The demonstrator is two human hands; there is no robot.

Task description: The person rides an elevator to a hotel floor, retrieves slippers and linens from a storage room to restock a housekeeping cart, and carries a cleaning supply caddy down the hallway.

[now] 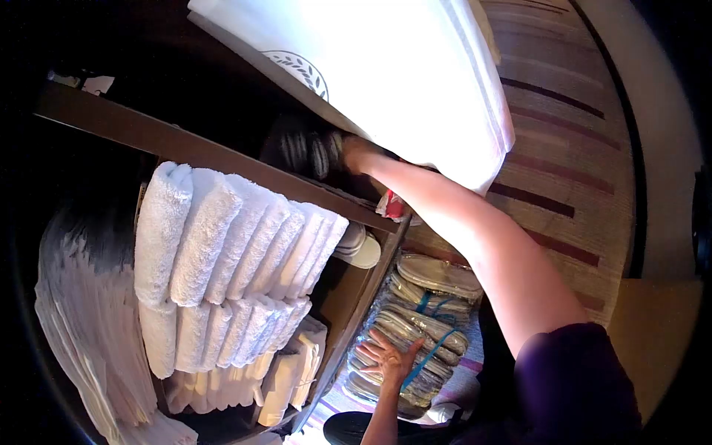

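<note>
My left hand (pixel 389 361) lies with fingers spread over several pairs of slippers (pixel 437 334) in clear plastic wrap, with blue bands round them. These wrapped slippers stand beside the shelf unit. My right arm stretches across to a dark compartment, where my right hand (pixel 359 155) is at the end of a row of dark grey slippers (pixel 315 152). Shadow hides its fingers, so I cannot see whether they grip. Just above that forearm hangs a large white cloth bag (pixel 415 81) with a leaf emblem.
Rolled white towels (pixel 222 237) fill a shelf compartment, with grey slippers (pixel 357 248) beside them. A wooden divider (pixel 185 152) separates it from the dark compartment. White stacked sheets (pixel 89 319) are at left. A red-and-white packet (pixel 391 205) lies near the shelf edge. Striped carpet (pixel 564 170) spreads right.
</note>
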